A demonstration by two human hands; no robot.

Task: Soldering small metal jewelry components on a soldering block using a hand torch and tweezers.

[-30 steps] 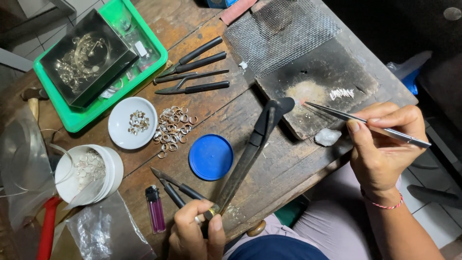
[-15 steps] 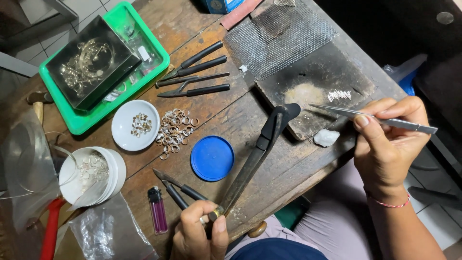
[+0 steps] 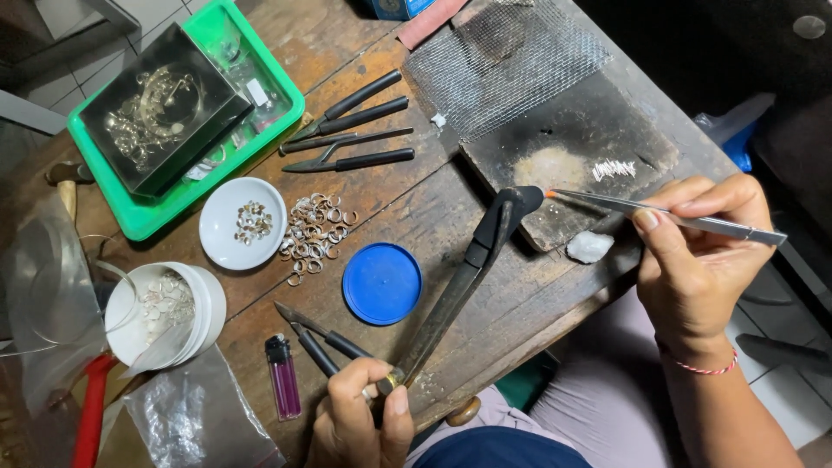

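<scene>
My left hand (image 3: 360, 416) grips the brass base of a long black torch (image 3: 464, 277) at the near edge of the worktop (image 3: 433, 208), fingers (image 3: 397, 406) wrapped tight on it. I hold it low and slanted so its nozzle reaches up to the charred soldering block (image 3: 572, 156) near the far right corner. My right hand (image 3: 693, 260) pinches a pair of steel tweezers (image 3: 659, 215) between thumb and forefinger, closed firmly on them, the points laid flat toward the nozzle so that they meet just at the block's near edge. The tweezer tip glows orange where it sits by the nozzle; what it grips there is too small to tell. The block is blackened, with a pale scorched patch in its middle and a small row of silvery bits beside that. A wire mesh (image 3: 507, 61) lies beyond it.

A white lump (image 3: 589, 246) lies just beside the block's near corner. Silver rings (image 3: 314, 234) are heaped mid-worktop, next to a white dish (image 3: 227, 247) and a blue lid (image 3: 381, 283).
</scene>
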